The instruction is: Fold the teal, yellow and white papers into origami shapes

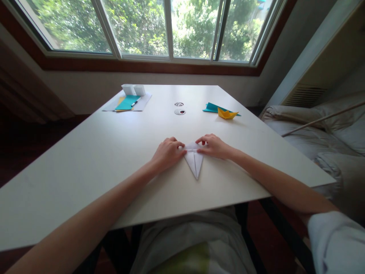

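A white folded paper (194, 163) lies on the white table (114, 160), its narrow point aimed toward me. My left hand (167, 152) presses the paper's upper left corner with its fingertips. My right hand (214, 146) presses the upper right corner. Both hands pinch the top edge, with the folded top part between them.
A yellow paper boat (227, 113) sits on a teal sheet (211, 108) at the far right. At the far left lie stacked papers, the top one teal (127, 102), with a pen (134, 102) on it and white folded boxes (134, 90) behind. Two round table holes (179, 111). A couch (319, 133) stands right.
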`<state>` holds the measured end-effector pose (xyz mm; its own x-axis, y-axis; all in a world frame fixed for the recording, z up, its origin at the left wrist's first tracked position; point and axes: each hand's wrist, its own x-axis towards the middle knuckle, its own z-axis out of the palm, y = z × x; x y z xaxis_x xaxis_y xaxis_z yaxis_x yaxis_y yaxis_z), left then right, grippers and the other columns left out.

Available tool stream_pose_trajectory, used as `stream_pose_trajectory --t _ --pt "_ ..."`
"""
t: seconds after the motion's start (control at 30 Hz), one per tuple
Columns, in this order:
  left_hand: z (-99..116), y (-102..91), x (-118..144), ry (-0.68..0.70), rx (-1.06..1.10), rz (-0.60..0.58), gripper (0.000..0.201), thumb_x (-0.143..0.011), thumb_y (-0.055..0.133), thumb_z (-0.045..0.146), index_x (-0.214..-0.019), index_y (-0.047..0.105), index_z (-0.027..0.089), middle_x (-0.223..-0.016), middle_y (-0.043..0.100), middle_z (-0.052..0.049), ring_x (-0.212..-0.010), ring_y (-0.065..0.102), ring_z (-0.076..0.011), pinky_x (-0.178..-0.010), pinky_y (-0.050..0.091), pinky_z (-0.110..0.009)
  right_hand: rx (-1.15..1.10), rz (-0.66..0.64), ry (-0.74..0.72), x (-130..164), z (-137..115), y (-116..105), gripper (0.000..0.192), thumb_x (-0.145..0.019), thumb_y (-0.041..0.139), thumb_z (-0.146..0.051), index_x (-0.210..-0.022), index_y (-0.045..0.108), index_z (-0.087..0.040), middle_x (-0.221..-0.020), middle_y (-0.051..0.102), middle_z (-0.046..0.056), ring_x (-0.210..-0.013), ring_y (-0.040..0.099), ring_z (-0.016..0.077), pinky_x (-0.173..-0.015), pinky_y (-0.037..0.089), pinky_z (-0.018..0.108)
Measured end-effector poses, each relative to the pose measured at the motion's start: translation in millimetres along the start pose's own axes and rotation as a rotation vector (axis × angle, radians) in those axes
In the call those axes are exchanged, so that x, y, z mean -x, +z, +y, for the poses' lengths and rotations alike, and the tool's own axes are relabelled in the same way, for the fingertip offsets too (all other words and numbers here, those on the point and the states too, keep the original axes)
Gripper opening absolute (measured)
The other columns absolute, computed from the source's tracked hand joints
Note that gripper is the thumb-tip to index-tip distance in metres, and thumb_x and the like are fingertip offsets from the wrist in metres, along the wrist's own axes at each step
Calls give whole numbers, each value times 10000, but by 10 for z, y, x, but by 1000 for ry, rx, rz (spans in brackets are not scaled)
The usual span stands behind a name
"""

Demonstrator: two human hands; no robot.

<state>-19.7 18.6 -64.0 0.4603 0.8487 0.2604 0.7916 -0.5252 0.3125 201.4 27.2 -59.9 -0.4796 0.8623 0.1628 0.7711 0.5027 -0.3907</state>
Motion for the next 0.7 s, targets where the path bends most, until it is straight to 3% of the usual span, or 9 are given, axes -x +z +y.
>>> stream_pose_trajectory --t 0.3,0.43,0.53,0.7 --pt "21 -9 -31 -24 109 -30 203 -754 579 313 -895 673 201 -872 631 -48 -835 560 -205 -762 434 -329 -230 5 -9 -1 33 48 329 -697 663 -321 -965 548 -168 -915 586 53 -803 530 161 -691 420 280" --pt "49 -35 -38 -45 178 -52 116 -733 581 233 -825 631 185 -808 642 -14 -789 556 -181 -719 427 -292 -262 2 -33 28 -21 41 236 -713 624 -230 -909 503 -183 -835 576 14 -733 521 134 -652 416 258" --pt "25 -17 -46 3 206 -57 101 -743 570 208 -830 620 192 -790 645 2 -788 543 -173 -697 418 -274 -220 4 -89 34 -65 18 142 -724 604 -173 -839 521 -186 -796 583 3 -731 522 132 -659 412 254" --pt "-13 -21 -26 193 88 -30 147 -809 526 229 -852 666 221 -810 665 -15 -826 524 -183 -740 401 -296 -42 -14 -322 50 -93 -50 124 -795 530 -121 -876 589 -194 -830 629 30 -792 531 155 -727 413 278"
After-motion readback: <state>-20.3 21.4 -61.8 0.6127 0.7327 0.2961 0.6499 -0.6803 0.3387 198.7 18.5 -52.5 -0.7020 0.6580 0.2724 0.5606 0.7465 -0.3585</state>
